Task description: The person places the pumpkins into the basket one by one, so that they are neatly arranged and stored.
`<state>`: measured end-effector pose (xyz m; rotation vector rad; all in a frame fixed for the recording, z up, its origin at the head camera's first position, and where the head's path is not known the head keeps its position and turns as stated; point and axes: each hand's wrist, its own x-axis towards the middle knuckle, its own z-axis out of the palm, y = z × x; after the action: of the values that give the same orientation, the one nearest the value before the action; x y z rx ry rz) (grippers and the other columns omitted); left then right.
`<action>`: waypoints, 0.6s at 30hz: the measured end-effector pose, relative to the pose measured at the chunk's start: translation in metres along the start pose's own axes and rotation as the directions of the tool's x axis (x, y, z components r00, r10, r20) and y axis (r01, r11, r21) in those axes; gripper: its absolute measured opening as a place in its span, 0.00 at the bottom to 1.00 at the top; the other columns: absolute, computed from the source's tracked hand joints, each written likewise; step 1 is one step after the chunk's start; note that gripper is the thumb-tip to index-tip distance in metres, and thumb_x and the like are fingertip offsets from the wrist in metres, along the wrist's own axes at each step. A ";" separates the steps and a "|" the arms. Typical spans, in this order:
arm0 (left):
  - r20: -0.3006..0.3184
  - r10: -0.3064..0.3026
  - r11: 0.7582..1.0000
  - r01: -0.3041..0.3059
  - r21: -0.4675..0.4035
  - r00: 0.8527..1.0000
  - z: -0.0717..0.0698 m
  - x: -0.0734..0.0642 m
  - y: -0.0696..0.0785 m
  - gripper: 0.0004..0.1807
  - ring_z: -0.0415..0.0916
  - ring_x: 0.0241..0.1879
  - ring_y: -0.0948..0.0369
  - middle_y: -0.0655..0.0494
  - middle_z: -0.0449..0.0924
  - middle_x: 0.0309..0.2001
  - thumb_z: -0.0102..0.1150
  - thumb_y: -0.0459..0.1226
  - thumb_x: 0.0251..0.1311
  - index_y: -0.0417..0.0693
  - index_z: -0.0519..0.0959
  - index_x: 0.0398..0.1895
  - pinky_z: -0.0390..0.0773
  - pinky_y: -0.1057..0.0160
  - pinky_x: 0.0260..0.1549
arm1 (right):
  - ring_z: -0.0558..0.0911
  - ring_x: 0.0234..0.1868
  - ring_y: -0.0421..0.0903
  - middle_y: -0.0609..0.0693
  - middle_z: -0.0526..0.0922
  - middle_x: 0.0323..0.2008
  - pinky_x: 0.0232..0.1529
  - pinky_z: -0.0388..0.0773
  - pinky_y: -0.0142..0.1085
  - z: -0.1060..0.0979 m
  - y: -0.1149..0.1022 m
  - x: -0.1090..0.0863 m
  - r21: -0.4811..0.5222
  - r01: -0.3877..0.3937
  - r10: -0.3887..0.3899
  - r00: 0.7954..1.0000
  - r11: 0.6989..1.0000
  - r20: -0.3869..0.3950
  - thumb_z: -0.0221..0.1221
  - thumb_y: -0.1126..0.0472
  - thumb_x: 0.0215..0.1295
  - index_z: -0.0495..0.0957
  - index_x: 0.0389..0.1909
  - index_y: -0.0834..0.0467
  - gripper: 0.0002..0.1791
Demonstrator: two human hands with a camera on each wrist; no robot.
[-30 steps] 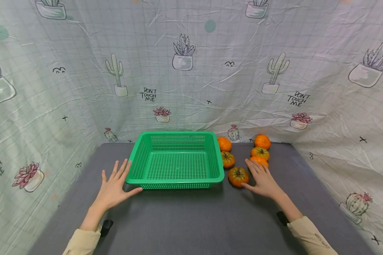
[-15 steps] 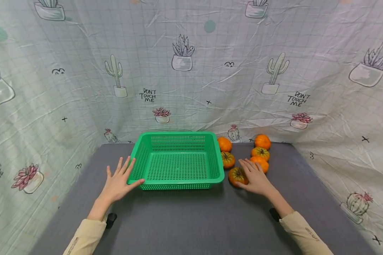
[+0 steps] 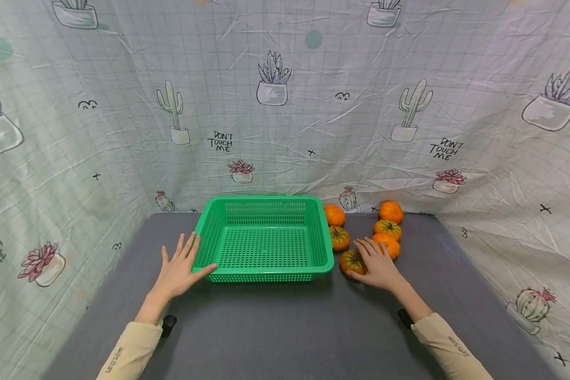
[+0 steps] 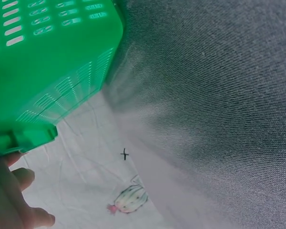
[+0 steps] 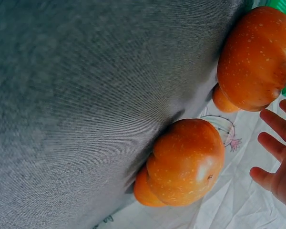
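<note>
A green plastic basket (image 3: 261,270) stands on the grey table, with nothing inside it. My left hand (image 3: 177,274) is at its left front corner, fingers spread, the thumb by the front rim. In the left wrist view, fingertips (image 4: 24,176) lie close by the basket's rim (image 4: 38,136); contact is hard to tell. My right hand (image 3: 380,266) hovers over the right side of the nearest small pumpkin (image 3: 350,261), thumb in front, other fingers stretched past it. The right wrist view has these fingers (image 5: 276,126) spread beside the pumpkin (image 5: 255,57), not curled round it.
Two more small pumpkins, one orange (image 3: 334,215) and one greenish (image 3: 339,238), line the basket's right side. Farther right, a row holds an orange one (image 3: 390,211), a greenish one (image 3: 387,229) and another orange one (image 3: 388,246). A printed cloth (image 3: 285,132) hangs behind and along both sides.
My right hand has moved left, from beside the row of pumpkins to over the nearest pumpkin. My left hand has shifted slightly right, closer against the basket's corner.
</note>
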<state>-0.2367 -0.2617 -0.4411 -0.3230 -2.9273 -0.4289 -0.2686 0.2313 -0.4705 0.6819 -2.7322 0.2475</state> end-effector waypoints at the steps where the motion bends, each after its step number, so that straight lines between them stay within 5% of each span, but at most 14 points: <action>1: -0.002 0.000 1.000 0.000 0.004 1.000 0.000 0.000 0.000 0.52 0.27 0.70 0.47 0.45 0.38 0.71 0.46 0.65 0.51 0.45 0.41 0.70 0.24 0.32 0.56 | 0.61 0.62 0.59 0.60 0.68 0.58 0.59 0.52 0.62 0.001 0.001 0.000 -0.002 -0.004 0.004 1.000 1.000 0.003 0.62 0.41 0.47 0.64 0.60 0.63 0.43; 10: -0.002 -0.004 1.000 0.004 0.026 1.000 -0.002 0.001 0.001 0.53 0.30 0.69 0.44 0.41 0.43 0.70 0.45 0.66 0.51 0.41 0.43 0.70 0.22 0.32 0.55 | 0.63 0.61 0.60 0.58 0.71 0.54 0.59 0.51 0.61 0.007 0.007 0.000 -0.027 0.001 -0.001 1.000 1.000 0.005 0.63 0.40 0.44 0.67 0.57 0.61 0.42; 18: 0.001 -0.009 1.000 0.009 0.017 1.000 -0.001 0.000 0.001 0.53 0.30 0.69 0.43 0.42 0.42 0.70 0.45 0.66 0.51 0.41 0.43 0.70 0.22 0.31 0.55 | 0.65 0.56 0.62 0.61 0.73 0.48 0.55 0.53 0.63 0.011 0.005 -0.005 0.004 0.067 -0.067 0.993 0.998 -0.102 0.62 0.34 0.42 0.66 0.55 0.62 0.45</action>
<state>-0.2360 -0.2612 -0.4401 -0.3075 -2.9333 -0.4043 -0.2700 0.2351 -0.4833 0.7408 -2.6080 0.2694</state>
